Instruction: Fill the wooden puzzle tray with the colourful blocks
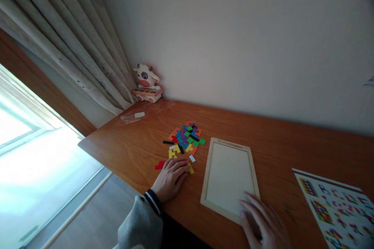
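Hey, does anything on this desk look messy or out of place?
Only the coloured puzzle pieces: they lie in a loose heap beside the empty wooden tray, a few strays near the left hand.

Left hand (pixel 171 179) lies flat, fingers spread forward; right hand (pixel 264 223) rests palm-down, fingers extended.
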### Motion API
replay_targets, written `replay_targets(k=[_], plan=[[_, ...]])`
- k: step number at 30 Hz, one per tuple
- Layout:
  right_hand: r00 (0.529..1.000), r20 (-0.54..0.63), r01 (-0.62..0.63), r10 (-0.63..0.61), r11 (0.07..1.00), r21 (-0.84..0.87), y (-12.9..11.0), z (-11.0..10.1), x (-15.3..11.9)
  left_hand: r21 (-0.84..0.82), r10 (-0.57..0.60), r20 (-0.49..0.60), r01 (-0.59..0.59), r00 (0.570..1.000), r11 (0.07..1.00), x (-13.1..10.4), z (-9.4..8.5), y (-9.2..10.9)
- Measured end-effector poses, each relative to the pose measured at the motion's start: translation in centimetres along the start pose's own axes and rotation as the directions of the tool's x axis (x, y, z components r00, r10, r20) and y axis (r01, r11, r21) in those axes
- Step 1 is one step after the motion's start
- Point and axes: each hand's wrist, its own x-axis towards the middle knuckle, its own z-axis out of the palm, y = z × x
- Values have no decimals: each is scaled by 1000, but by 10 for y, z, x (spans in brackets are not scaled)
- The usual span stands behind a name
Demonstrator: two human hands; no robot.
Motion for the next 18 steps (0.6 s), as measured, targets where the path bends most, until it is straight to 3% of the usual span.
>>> replay_targets(k=[11, 15, 18], plan=[[1000, 26, -14, 15, 999, -41, 8, 1, -2, -51, 26, -101, -32, 994, 998, -3, 10, -6], [999, 42, -24, 26, 999, -47, 10, 1, -2, -35, -52, -168, 47, 984, 998, -3, 8, -6], [999, 48, -11, 14, 999, -49, 10, 0, 0, 3, -123, -184, 125, 975, 992, 6, -1, -16]])
